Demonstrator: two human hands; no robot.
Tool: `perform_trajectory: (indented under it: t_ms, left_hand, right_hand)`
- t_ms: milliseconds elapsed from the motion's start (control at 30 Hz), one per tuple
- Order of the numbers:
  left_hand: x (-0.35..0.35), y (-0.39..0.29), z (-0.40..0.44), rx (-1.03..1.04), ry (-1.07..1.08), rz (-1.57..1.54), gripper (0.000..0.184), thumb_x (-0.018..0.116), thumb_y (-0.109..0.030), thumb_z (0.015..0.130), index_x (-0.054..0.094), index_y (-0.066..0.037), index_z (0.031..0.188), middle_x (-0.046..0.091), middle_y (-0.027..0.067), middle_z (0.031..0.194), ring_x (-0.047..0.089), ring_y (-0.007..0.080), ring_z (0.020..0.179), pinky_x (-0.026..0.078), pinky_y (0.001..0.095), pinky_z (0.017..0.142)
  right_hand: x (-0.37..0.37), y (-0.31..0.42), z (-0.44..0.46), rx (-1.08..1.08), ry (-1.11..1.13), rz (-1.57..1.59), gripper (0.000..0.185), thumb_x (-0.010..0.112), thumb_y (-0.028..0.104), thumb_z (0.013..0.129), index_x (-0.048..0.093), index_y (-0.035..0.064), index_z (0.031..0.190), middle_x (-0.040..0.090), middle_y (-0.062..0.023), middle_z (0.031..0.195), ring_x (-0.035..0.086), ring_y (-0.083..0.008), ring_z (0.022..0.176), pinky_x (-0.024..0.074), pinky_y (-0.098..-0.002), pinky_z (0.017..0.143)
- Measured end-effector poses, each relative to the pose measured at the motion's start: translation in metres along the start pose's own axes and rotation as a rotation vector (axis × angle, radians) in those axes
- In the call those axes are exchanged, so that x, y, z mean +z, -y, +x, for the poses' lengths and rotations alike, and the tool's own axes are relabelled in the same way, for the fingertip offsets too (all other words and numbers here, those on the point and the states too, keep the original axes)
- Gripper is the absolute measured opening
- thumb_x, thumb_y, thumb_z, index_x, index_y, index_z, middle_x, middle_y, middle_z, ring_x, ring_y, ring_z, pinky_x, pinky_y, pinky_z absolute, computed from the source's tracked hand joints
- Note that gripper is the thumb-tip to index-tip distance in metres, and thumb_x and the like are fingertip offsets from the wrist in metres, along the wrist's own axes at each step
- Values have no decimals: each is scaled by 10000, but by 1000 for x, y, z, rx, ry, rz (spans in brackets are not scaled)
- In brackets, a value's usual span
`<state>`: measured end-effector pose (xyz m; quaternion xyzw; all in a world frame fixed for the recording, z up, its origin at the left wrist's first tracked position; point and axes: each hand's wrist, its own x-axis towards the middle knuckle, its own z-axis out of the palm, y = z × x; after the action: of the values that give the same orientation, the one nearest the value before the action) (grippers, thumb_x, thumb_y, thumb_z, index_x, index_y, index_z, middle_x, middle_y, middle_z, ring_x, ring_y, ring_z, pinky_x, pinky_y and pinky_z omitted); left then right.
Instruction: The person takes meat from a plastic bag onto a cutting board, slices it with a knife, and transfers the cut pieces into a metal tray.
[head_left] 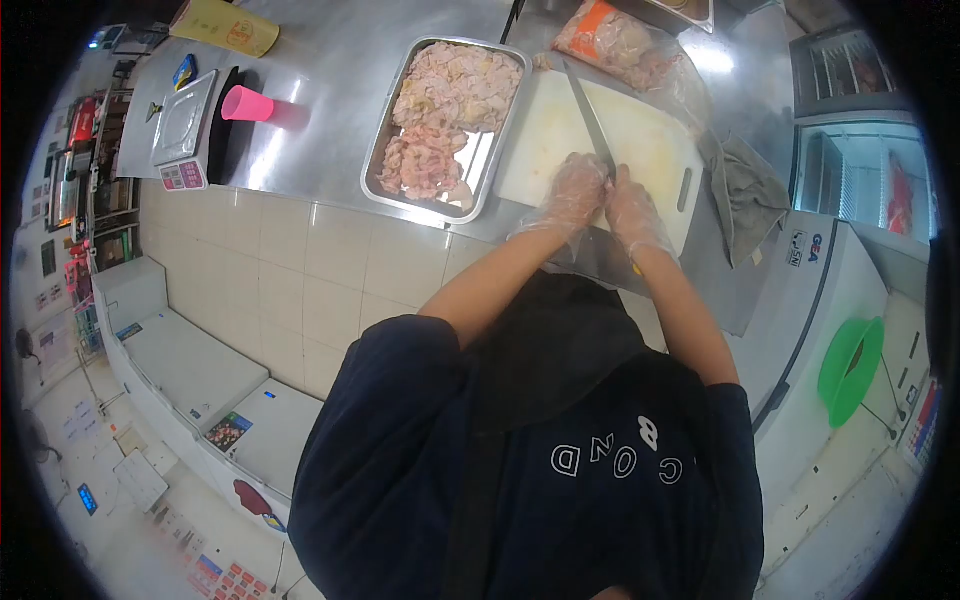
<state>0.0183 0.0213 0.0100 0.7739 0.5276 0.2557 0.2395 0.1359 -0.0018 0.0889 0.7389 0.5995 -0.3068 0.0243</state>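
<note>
My right hand (636, 215), in a clear plastic glove, grips a long knife (589, 115) whose blade points away from me over the white cutting board (540, 130). Close against the blade's near end is my gloved left hand (578, 190), its fingers curled together and pressed down on the board. Whatever lies under those fingers is hidden. Left of the board, a metal tray (375, 160) carries two heaps of cut raw chicken (450, 90), with bare metal showing between them and the tray's right side.
Beyond the board lies a plastic bag of raw chicken (615, 45). A grey cloth (745, 195) hangs at the right edge of the steel table (320, 110). Farther left are a pink cup (247, 104), a scale (187, 120) and a yellow packet (225, 25). A freezer (830, 290) adjoins on the right.
</note>
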Motion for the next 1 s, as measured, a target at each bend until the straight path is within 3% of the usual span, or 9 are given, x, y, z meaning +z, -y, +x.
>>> perform_trajectory:
  t_ms: [167,300,433,533,633,700,767,867,1000]
  left_hand:
    - [2,19,-2,-63,-86,-11,122,670,-151,849,736,-54,882,701,171,935,671,332,938,537,419,884]
    - [-61,30,-21,-716,-64,-1039,212,658,-219,983,748,-39,1050,753,83,992,693,189,960,540,359,903]
    - [-139,50,-50,-567,-337,-533,320,708,-228,977,663,-31,1225,729,77,1075,672,166,1021,526,347,928]
    - [-161,33,-55,-678,-468,-606,343,682,-121,936,621,-10,1255,705,129,1162,662,245,1114,511,397,977]
    - [-156,16,-58,-413,-509,145,389,611,-24,885,592,8,1272,649,201,1268,603,339,1230,471,454,1050]
    - [-124,12,-54,-142,-574,171,420,563,15,848,606,10,1265,587,234,1350,525,395,1310,402,506,1127]
    - [-94,8,-38,-90,-147,-98,399,559,9,856,630,-3,1249,551,210,1423,494,386,1358,392,502,1144]
    - [-40,-6,4,139,-92,-180,381,592,-28,878,654,-35,1254,588,193,1389,526,396,1325,423,497,1115]
    - [-8,-2,51,261,288,111,228,667,-192,921,723,-77,1110,676,172,1135,611,390,1138,487,503,988]
  right_hand:
    - [-6,-20,-48,101,148,-22,370,454,299,1077,434,41,1342,646,-343,1203,613,-505,1185,480,-585,1003]
    - [9,-43,-75,149,90,30,477,480,331,1070,414,40,1441,649,-325,1216,599,-492,1219,478,-563,1028]
    - [4,-43,-82,102,37,88,497,487,353,1068,439,33,1445,657,-324,1177,602,-486,1204,476,-566,1018]
    - [-7,-38,-94,188,-10,136,475,516,350,1061,470,19,1399,655,-314,1155,628,-474,1138,480,-544,980]
    - [-12,-54,-99,208,-65,262,423,496,359,1061,480,22,1316,650,-330,1105,625,-511,1067,472,-594,902]
    - [-17,-59,-100,210,-56,335,409,502,358,1057,482,29,1300,649,-327,1084,625,-517,1042,472,-595,883]
    - [-18,-63,-102,216,-56,405,396,509,358,1054,483,36,1284,648,-324,1064,625,-523,1018,471,-596,863]
    - [-4,-72,-102,166,-125,229,363,520,346,1051,497,44,1250,663,-302,994,641,-501,974,483,-578,848]
    - [-8,-71,-109,200,-147,338,312,534,310,1043,512,38,1195,679,-253,890,658,-469,911,488,-560,823]
